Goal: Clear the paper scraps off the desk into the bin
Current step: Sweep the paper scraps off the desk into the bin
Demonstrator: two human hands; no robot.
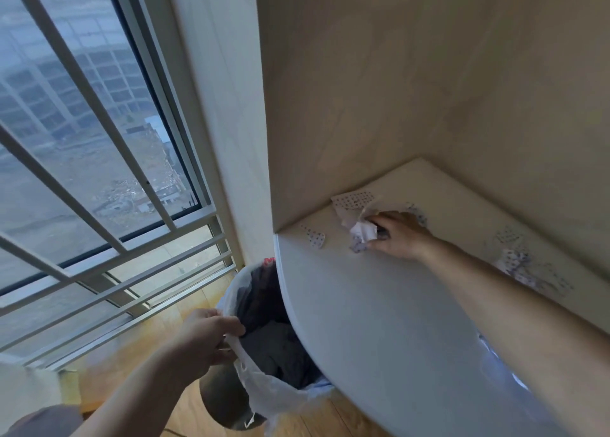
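Lying scattered on the desk (pixel 379 304), the paper scraps (pixel 355 202) sit mostly along its back edge: one printed piece near the back left corner, a small scrap (pixel 316 237) just beside the left edge close to the wall panel (pixel 363 90), and a looser, blurred cluster (pixel 521 265) further right along the back edge, partly behind the right forearm. Right hand (pixel 397 235) is on the desk near the back left corner, fingers curled around a crumpled wad (pixel 363 233), thumb closing on it from the near side; a few more printed bits touch the hand's far side. Desk's front edge is curved and pale. Bin (pixel 227 403) stands on the floor just beside the left front edge of the desk, partly tucked under it, lined with a white bag (pixel 264 393); dark contents inside, cannot tell what. Left hand (pixel 208 337) pinches the bag's rim at the bin's left side, fingers folded over the plastic. No scraps visible in the bin from here. Floor (pixel 158 324) is wood. Window (pixel 82 139) with metal rails fills the left side, buildings outside below. A grey sleeve or knee (pixel 43 420) shows at the bottom left corner, cannot tell which.
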